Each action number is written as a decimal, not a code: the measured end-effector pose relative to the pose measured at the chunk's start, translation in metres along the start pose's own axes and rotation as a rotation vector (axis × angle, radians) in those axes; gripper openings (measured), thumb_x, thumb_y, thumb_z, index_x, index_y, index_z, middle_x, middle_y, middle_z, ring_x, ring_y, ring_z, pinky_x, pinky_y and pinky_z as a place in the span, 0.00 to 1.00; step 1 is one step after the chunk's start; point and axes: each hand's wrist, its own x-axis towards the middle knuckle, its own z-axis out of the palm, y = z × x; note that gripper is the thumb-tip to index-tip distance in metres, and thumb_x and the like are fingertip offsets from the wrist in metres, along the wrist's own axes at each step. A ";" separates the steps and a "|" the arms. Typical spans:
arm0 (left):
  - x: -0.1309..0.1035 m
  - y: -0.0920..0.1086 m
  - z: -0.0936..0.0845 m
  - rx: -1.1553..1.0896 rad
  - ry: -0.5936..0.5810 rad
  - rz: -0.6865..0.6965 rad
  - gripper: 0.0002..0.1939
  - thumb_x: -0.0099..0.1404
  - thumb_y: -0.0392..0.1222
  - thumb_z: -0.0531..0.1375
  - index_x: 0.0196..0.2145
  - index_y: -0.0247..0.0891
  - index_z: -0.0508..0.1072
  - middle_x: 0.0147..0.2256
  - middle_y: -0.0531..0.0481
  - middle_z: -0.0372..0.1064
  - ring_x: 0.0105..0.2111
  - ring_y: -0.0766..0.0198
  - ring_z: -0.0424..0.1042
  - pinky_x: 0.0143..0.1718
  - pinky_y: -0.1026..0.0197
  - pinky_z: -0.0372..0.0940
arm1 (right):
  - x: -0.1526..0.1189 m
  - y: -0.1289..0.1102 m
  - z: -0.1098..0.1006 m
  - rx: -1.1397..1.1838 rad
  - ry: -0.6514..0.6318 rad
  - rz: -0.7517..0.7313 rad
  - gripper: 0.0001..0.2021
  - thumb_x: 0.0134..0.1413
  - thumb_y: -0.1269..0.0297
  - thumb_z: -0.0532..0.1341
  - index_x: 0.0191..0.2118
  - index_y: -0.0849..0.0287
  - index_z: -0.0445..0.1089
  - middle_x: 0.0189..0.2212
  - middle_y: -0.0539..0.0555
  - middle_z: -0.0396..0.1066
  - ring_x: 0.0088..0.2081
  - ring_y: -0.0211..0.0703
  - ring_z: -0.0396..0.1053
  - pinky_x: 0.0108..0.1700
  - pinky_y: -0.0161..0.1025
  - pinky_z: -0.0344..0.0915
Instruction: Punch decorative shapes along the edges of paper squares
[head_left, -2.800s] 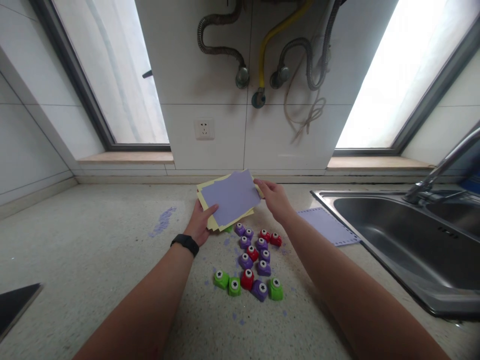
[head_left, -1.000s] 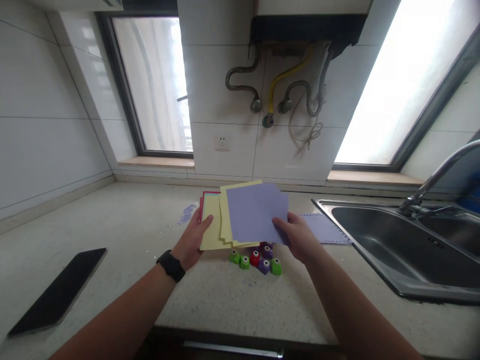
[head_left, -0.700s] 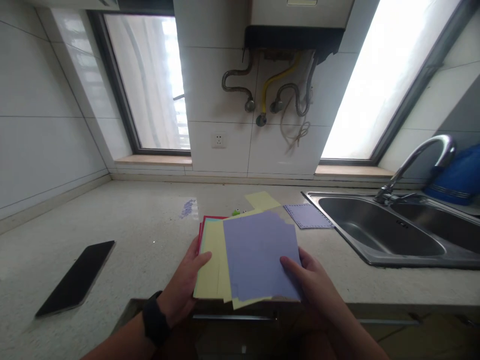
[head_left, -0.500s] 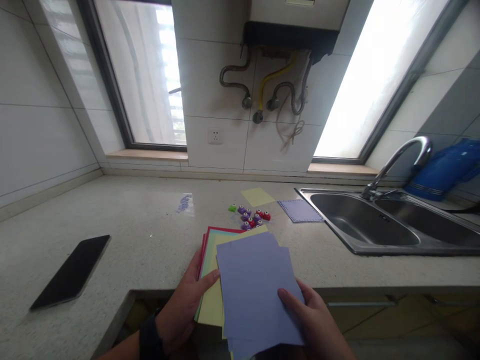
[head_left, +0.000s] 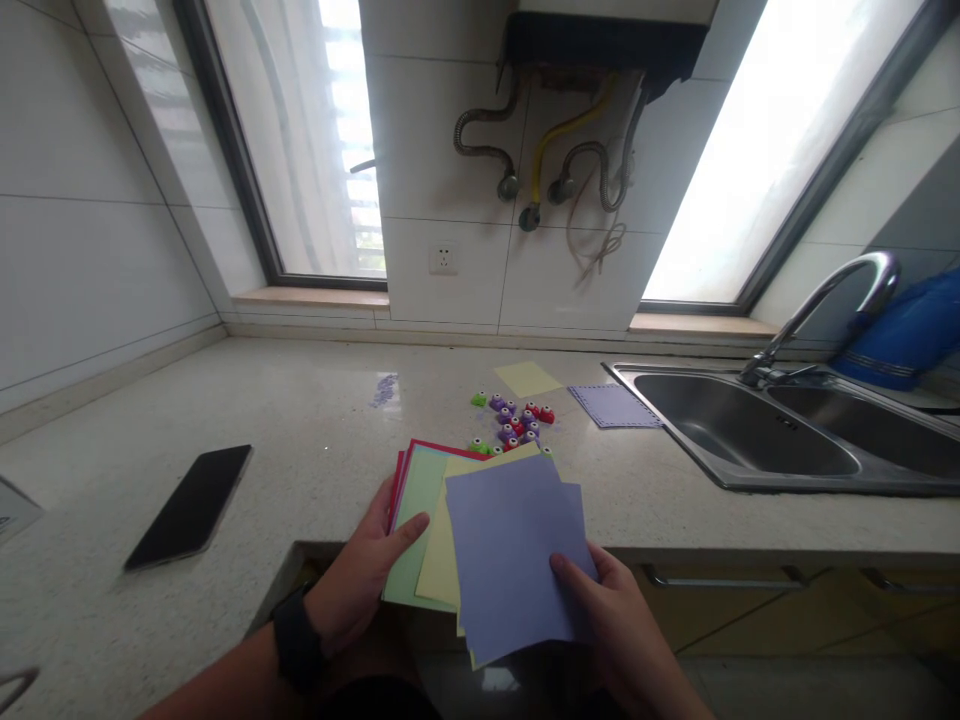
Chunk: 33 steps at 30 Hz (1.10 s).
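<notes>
My left hand [head_left: 367,565], with a dark band on its wrist, grips a stack of coloured sheets; a light green sheet [head_left: 412,550] lies on top there, with red and pink edges behind it. My right hand [head_left: 611,600] holds purple sheets [head_left: 510,560], its thumb on their face. Yellow sheets [head_left: 439,560] fan out between the two hands. Just beyond the papers, several small red, purple and green punches [head_left: 514,425] stand in a cluster on the counter. Behind them lie a yellow sheet [head_left: 527,378] and a purple sheet with a punched border [head_left: 615,406].
A dark tablet [head_left: 189,507] lies on the counter [head_left: 300,480] at the left. Small purple paper bits [head_left: 385,390] are scattered farther back. At the right are a steel double sink [head_left: 750,425], its tap [head_left: 817,290] and a blue container [head_left: 907,330].
The view has shifted a little. My left thumb now rests on the light green sheet, more of which shows, and the yellow sheets have slid right with the purple ones.
</notes>
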 end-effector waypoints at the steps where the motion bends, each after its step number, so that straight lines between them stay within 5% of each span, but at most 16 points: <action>1: -0.001 0.002 -0.005 0.030 0.019 0.002 0.38 0.62 0.44 0.69 0.65 0.49 0.59 0.57 0.34 0.70 0.48 0.40 0.78 0.45 0.40 0.75 | 0.002 0.002 0.000 -0.009 0.002 -0.006 0.20 0.49 0.54 0.71 0.47 0.59 0.77 0.39 0.59 0.82 0.38 0.56 0.79 0.40 0.45 0.74; 13: 0.024 0.019 -0.048 0.393 0.149 0.017 0.35 0.61 0.47 0.67 0.63 0.43 0.61 0.54 0.34 0.73 0.45 0.43 0.79 0.41 0.47 0.75 | 0.010 0.015 -0.007 -0.018 0.021 -0.070 0.21 0.51 0.55 0.71 0.49 0.57 0.76 0.44 0.58 0.81 0.43 0.56 0.78 0.45 0.47 0.73; 16: 0.030 0.030 -0.056 0.640 0.212 0.042 0.36 0.59 0.49 0.67 0.62 0.39 0.64 0.48 0.34 0.76 0.42 0.42 0.79 0.39 0.48 0.74 | 0.008 0.013 -0.009 0.018 0.037 -0.059 0.22 0.50 0.54 0.72 0.50 0.56 0.76 0.42 0.58 0.81 0.41 0.56 0.78 0.44 0.46 0.73; 20: 0.022 0.049 -0.057 1.063 0.392 0.264 0.29 0.54 0.52 0.69 0.51 0.37 0.75 0.45 0.37 0.75 0.51 0.37 0.72 0.54 0.41 0.65 | 0.004 0.010 -0.011 0.119 0.046 -0.052 0.22 0.48 0.55 0.74 0.49 0.57 0.76 0.40 0.57 0.82 0.38 0.53 0.78 0.42 0.45 0.73; 22: 0.010 0.054 -0.046 1.224 0.322 0.391 0.27 0.60 0.55 0.64 0.53 0.39 0.75 0.53 0.38 0.71 0.58 0.38 0.65 0.63 0.37 0.54 | 0.002 0.011 -0.012 0.188 0.029 -0.047 0.22 0.48 0.56 0.74 0.48 0.58 0.76 0.40 0.57 0.82 0.37 0.51 0.77 0.41 0.44 0.72; 24: -0.003 0.054 -0.028 1.127 0.102 0.278 0.25 0.66 0.57 0.58 0.55 0.41 0.74 0.57 0.40 0.69 0.59 0.44 0.64 0.63 0.39 0.54 | 0.001 0.012 -0.012 0.238 0.004 -0.035 0.21 0.48 0.57 0.74 0.47 0.59 0.76 0.39 0.58 0.82 0.35 0.49 0.77 0.39 0.43 0.72; 27: -0.019 0.044 0.005 0.587 -0.247 -0.142 0.26 0.70 0.60 0.53 0.53 0.39 0.76 0.51 0.40 0.74 0.51 0.49 0.73 0.53 0.46 0.67 | 0.001 0.017 -0.013 0.275 -0.023 -0.016 0.21 0.47 0.58 0.75 0.47 0.60 0.76 0.38 0.59 0.82 0.34 0.49 0.77 0.38 0.42 0.73; 30: -0.026 0.030 0.026 0.363 -0.232 -0.343 0.27 0.64 0.63 0.61 0.45 0.36 0.78 0.38 0.43 0.78 0.38 0.54 0.77 0.42 0.52 0.71 | 0.000 0.021 -0.014 0.299 -0.046 -0.003 0.22 0.48 0.59 0.75 0.48 0.60 0.76 0.39 0.59 0.82 0.35 0.49 0.78 0.39 0.43 0.73; 33: -0.029 0.022 0.030 0.420 -0.142 -0.353 0.27 0.61 0.64 0.63 0.42 0.36 0.78 0.36 0.46 0.76 0.37 0.55 0.75 0.34 0.58 0.71 | -0.004 0.021 -0.016 0.322 -0.073 0.027 0.22 0.49 0.59 0.75 0.50 0.59 0.76 0.40 0.60 0.81 0.36 0.50 0.78 0.39 0.44 0.73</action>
